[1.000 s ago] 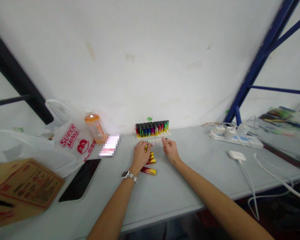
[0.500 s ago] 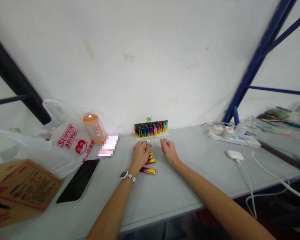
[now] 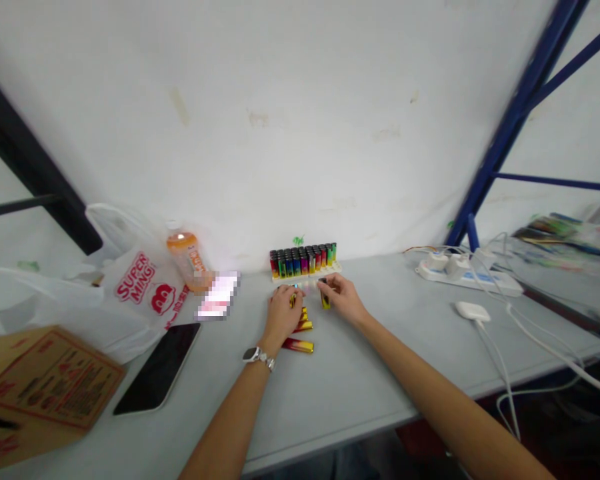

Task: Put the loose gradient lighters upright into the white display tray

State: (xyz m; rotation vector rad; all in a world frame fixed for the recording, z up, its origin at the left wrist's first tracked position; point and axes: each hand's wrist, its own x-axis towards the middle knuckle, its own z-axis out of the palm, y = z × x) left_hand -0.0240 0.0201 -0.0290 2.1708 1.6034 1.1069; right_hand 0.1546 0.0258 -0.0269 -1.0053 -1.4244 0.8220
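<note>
Between the fingertips of my right hand (image 3: 347, 298) is a dark and yellow battery (image 3: 325, 295), held roughly upright just in front of the rack. My left hand (image 3: 284, 310) rests on the table over gold and red batteries, its fingers curled around one whose yellow end shows; the rest is hidden. Beside and below that hand, several red and gold batteries (image 3: 299, 345) lie on their sides. Behind both hands a pale rack (image 3: 336, 272) holds several rows of upright, coloured batteries (image 3: 300, 261) with dark tops.
On the left are a cardboard box (image 3: 55, 387), a black phone (image 3: 159, 367), a white plastic bag (image 3: 110, 313), an orange drink bottle (image 3: 186, 257) and a blurred-out bright item (image 3: 219, 295). At right lie a power strip (image 3: 470, 277), a white adapter (image 3: 472, 311) and cables.
A battery now shows upright in my right hand's fingers, and that hand sits slightly farther right. My left hand has barely moved. The view has shifted a little.
</note>
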